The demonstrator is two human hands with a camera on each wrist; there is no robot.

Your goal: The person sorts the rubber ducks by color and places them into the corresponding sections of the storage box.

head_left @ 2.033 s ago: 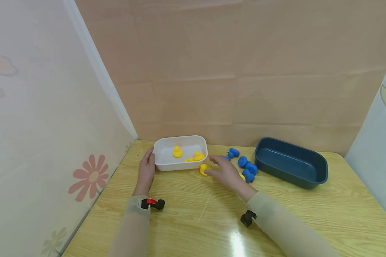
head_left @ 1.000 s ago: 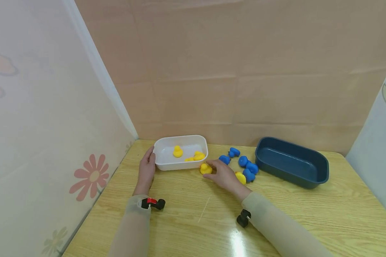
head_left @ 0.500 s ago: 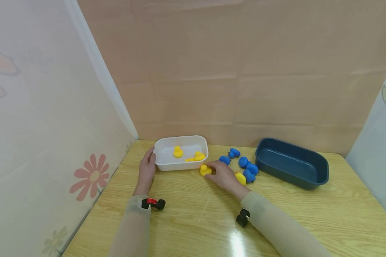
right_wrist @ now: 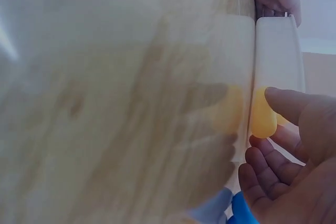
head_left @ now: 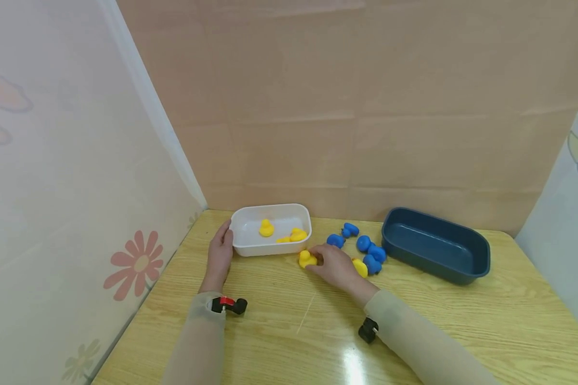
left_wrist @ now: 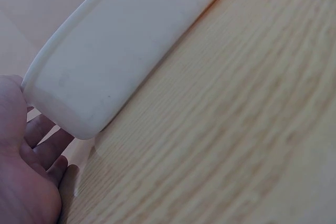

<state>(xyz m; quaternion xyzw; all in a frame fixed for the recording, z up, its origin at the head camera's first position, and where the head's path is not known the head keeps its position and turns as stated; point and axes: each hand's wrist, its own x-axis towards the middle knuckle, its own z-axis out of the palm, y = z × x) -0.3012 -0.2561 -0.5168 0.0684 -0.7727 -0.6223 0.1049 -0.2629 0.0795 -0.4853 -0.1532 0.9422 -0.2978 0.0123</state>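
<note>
While the left hand (head_left: 220, 255) grips a white tub (head_left: 270, 249) by its end, the right hand (head_left: 338, 267) pinches one yellow toy duck (head_left: 306, 260), on or just above the worktop (head_left: 279, 315) beside the tub: apparently pick-up step, next calling for a lift above tub height

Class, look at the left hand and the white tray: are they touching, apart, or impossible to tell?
Touching. The left wrist view shows the left hand meeting the white tray at its rim, without a gap.
</note>
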